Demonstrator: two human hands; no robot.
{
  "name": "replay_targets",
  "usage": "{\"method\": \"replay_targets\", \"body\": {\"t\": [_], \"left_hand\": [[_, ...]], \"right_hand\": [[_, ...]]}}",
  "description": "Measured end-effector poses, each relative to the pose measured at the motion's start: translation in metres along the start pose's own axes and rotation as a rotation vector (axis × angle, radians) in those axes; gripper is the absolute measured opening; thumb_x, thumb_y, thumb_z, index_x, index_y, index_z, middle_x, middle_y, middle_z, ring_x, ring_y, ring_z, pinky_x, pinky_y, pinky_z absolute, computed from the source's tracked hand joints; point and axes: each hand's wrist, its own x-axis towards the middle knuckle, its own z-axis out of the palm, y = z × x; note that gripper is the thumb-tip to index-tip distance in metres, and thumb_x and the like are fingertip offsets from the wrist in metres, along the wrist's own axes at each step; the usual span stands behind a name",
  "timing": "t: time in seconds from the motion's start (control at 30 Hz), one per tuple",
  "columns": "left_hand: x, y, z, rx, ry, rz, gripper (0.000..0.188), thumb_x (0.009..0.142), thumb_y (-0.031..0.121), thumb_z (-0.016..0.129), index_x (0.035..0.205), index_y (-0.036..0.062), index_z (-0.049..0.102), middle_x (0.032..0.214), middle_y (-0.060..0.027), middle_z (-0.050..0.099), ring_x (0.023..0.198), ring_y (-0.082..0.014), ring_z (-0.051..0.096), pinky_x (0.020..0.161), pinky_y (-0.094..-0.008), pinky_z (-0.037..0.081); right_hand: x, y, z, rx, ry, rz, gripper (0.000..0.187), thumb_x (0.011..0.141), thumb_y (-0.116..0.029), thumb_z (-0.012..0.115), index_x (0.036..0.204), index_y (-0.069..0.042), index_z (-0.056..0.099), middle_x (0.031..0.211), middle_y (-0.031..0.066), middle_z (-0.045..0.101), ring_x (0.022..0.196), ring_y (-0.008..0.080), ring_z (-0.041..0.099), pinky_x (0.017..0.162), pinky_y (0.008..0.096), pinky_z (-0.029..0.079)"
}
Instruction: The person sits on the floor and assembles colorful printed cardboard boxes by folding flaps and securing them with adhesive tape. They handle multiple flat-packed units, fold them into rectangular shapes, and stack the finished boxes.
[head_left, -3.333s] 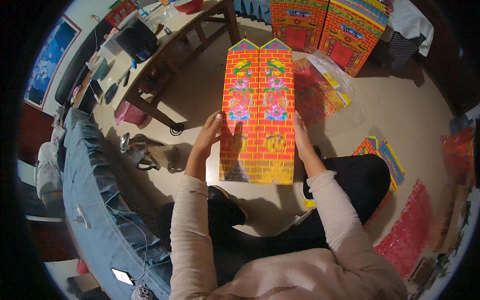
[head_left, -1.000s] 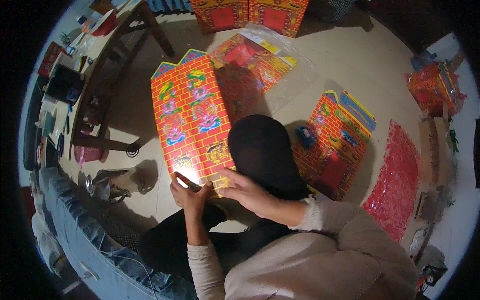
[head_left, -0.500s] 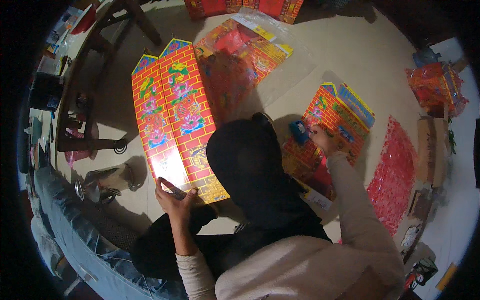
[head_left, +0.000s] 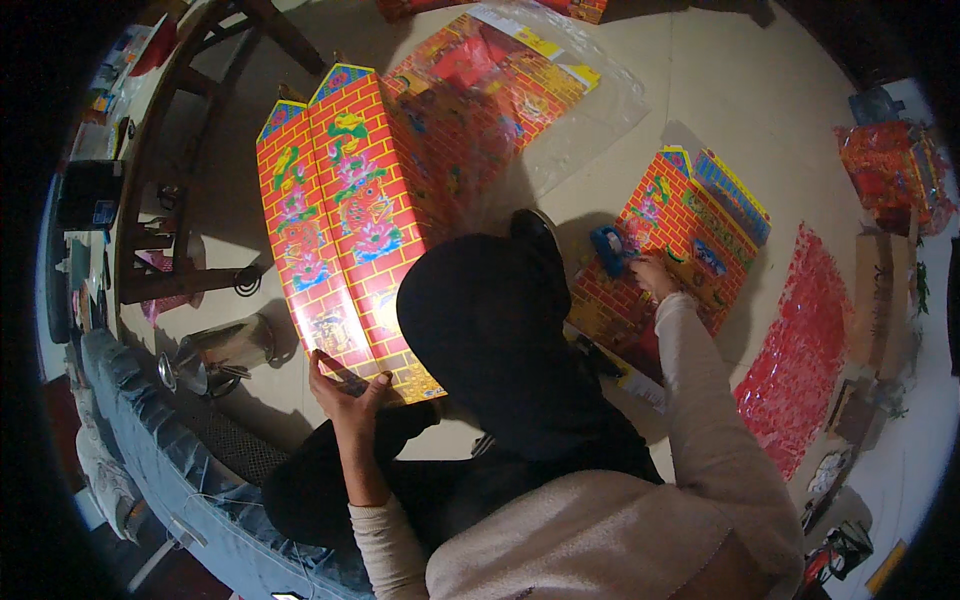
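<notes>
A tall red-and-yellow brick-patterned paper panel (head_left: 335, 225) with two peaked tops stands tilted on the floor in front of my black-trousered knee (head_left: 490, 320). My left hand (head_left: 343, 393) grips its lower edge. My right hand (head_left: 655, 275) reaches out to the right onto a stack of similar flat brick-patterned panels (head_left: 690, 225). Its fingers touch a small blue object (head_left: 607, 248) lying on that stack; whether they grip it I cannot tell.
A clear plastic bag with more printed panels (head_left: 500, 90) lies behind the standing panel. A red patterned sheet (head_left: 800, 350) lies at the right, boxes (head_left: 885, 165) beyond it. A wooden table (head_left: 170, 150) and a blue-covered seat (head_left: 170, 450) are at the left.
My right hand has left the panel's lower edge and reached out to the stack at the right. My left hand keeps hold of the standing panel, which has swung left.
</notes>
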Motion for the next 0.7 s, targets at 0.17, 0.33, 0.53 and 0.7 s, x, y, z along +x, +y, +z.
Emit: {"method": "replay_targets", "body": {"t": [0.17,0.33,0.53,0.7], "left_hand": [[-0.002,-0.006,-0.001,-0.059,-0.007,-0.050,0.114,0.064,0.028,0.093,0.150,0.0001,0.024,0.143,-0.0202,0.032,0.133,-0.0348,0.036,0.112,-0.0451,0.032],[0.002,0.000,0.001,-0.080,-0.044,-0.056,0.112,0.065,0.027,0.092,0.150,0.0009,0.024,0.143,-0.0197,0.031,0.133,-0.0344,0.036,0.112,-0.0454,0.032],[0.001,0.002,0.001,-0.058,-0.036,-0.048,0.111,0.066,0.026,0.092,0.150,0.0015,0.023,0.142,-0.0193,0.031,0.133,-0.0339,0.036,0.112,-0.0455,0.033],[0.000,-0.002,-0.003,-0.085,-0.041,-0.088,0.110,0.066,0.024,0.091,0.150,0.0016,0.023,0.143,-0.0197,0.031,0.133,-0.0345,0.037,0.111,-0.0454,0.034]], "right_hand": [[-0.011,0.036,0.002,0.384,-0.043,0.061,0.043,0.089,-0.033,0.067,0.123,-0.007,0.059,0.112,0.0092,0.064,0.105,0.0222,0.059,0.087,0.0360,0.047],[-0.044,0.015,-0.009,0.368,-0.043,0.144,0.054,0.089,-0.036,0.070,0.133,-0.010,0.053,0.141,0.0126,0.050,0.129,0.0305,0.048,0.102,0.0437,0.043],[-0.036,0.019,-0.008,0.114,0.056,0.178,0.049,0.089,-0.040,0.070,0.128,-0.012,0.059,0.117,0.0104,0.060,0.100,0.0244,0.055,0.082,0.0394,0.046],[-0.023,0.023,0.010,0.092,0.059,0.167,0.044,0.093,-0.031,0.064,0.133,-0.013,0.056,0.120,0.0120,0.062,0.105,0.0255,0.058,0.087,0.0443,0.048]]}}
